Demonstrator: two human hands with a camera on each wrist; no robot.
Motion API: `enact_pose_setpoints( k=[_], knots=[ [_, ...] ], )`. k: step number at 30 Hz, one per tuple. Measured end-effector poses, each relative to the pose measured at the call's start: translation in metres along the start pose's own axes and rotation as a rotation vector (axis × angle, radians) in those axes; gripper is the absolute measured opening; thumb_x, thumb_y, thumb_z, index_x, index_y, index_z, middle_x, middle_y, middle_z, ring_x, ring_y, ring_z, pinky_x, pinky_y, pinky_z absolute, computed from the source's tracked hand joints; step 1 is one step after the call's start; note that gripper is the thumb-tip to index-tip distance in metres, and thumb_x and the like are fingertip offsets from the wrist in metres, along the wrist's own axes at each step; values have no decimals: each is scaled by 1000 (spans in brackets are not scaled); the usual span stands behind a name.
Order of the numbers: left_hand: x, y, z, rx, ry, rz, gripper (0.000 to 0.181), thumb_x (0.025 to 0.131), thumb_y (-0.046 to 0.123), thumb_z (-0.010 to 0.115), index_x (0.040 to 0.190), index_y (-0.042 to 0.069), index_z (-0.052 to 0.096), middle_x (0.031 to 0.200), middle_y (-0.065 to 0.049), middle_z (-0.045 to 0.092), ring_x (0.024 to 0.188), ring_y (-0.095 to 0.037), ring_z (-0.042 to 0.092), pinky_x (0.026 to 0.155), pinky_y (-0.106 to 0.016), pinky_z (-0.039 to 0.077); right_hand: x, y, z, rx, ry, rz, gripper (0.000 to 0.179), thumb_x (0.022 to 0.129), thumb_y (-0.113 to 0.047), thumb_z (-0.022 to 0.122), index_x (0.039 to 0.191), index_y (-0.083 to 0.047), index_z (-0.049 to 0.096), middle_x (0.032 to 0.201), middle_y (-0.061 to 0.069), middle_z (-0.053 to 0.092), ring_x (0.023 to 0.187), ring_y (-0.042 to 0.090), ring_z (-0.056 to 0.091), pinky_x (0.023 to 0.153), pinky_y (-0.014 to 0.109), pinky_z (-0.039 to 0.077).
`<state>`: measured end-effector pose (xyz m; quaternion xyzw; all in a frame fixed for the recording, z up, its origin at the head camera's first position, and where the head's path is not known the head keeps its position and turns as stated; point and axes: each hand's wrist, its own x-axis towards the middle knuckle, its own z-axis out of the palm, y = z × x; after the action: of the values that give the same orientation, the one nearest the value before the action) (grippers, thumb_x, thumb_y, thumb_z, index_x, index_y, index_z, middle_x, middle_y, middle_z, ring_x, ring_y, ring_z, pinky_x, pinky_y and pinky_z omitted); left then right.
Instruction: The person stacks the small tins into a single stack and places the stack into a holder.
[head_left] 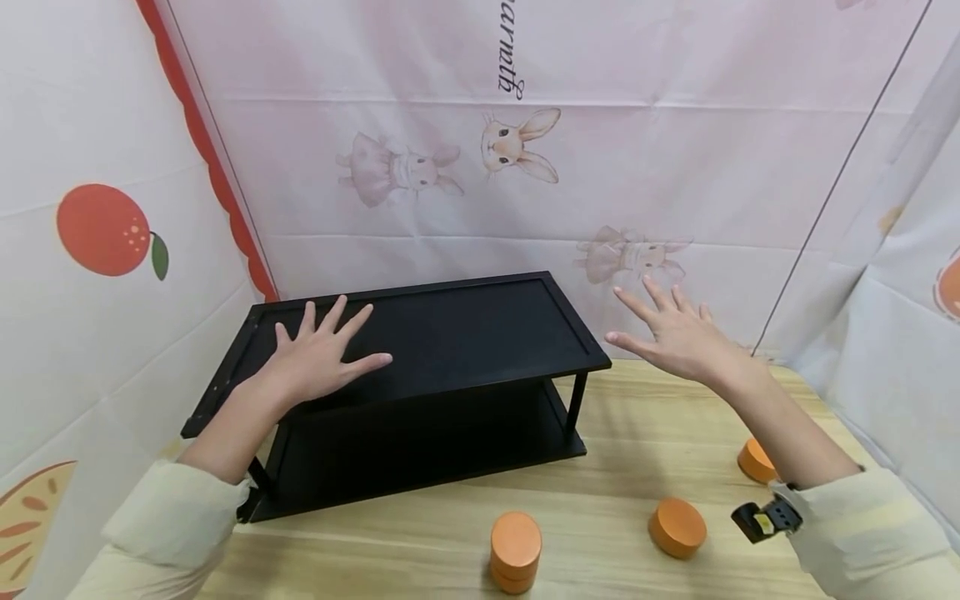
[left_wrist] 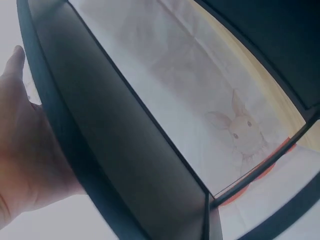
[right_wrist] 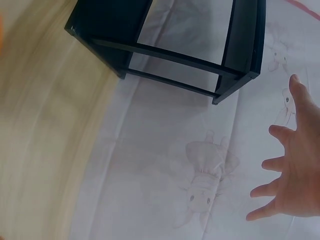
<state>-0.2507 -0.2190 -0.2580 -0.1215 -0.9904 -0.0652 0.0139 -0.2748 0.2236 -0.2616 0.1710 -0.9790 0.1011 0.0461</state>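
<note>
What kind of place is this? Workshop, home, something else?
Probably a small screened-off tabletop workspace, maybe a recording booth: rabbit-and-fruit-print sheets enclose a wood-grain table, which bears only a few things in view, a black two-tier rack and orange discs.

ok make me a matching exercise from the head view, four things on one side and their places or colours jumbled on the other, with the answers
Things
1. shelf
2. left hand
3. right hand
4. disc stack

Places or colours
A. past the shelf's right end, seen against the cloth
B. orange, near the bottom edge of the view
C. black, with two levels
D. seen against the shelf's top panel, fingers spread

Pairs: 1-C, 2-D, 3-A, 4-B
</note>
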Motion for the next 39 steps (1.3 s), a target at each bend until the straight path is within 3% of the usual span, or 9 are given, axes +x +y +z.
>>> enact_pose_setpoints(
  k=[7,13,21,23,28,34,39],
  knots=[
    [-22,-5,0,25,37,-6,92,82,72,39,149,14,11,149,-25,2,127,-53,-7,89,-74,-8,-7,-7,0,29,5,-63,74,87,-64,41,148,-30,17,152,13,0,130,50,-2,95,71,1],
    [-48,-17,3,19,92,-13,90,83,68,43,148,13,15,148,-25,6,128,-54,-4,90,-75,-2,-8,-20,7,14,38,-166,73,86,-63,45,147,-30,22,152,11,5,131,48,5,100,66,7],
    [-77,-36,11,-25,173,-3,81,83,61,52,143,9,31,143,-25,22,127,-53,11,96,-69,4,-7,-33,26,15,65,-335,71,85,-59,50,145,-27,29,150,11,16,134,39,12,98,62,24],
    [-83,-42,16,-29,206,16,77,83,58,55,139,8,38,141,-25,28,126,-52,17,97,-68,11,-5,-34,31,23,86,-377,68,86,-54,54,144,-24,33,149,12,20,134,37,14,99,60,25],
    [-94,-55,29,-44,315,79,62,84,46,61,130,7,49,134,-23,40,124,-46,30,90,-66,27,2,-36,42,39,143,-461,58,88,-40,60,139,-19,43,144,14,30,132,36,22,99,56,28],
    [-101,-66,41,-14,366,127,52,86,40,62,125,7,54,129,-23,46,121,-44,35,104,-53,20,8,-36,56,67,186,-507,47,89,-31,62,133,-18,51,139,14,40,128,40,29,99,55,30],
    [-104,-67,44,-5,435,145,42,87,34,62,121,10,59,125,-19,51,117,-42,41,101,-52,26,10,-33,63,90,246,-544,42,87,-22,65,127,-16,57,133,14,47,126,40,33,98,53,32]
  ],
)
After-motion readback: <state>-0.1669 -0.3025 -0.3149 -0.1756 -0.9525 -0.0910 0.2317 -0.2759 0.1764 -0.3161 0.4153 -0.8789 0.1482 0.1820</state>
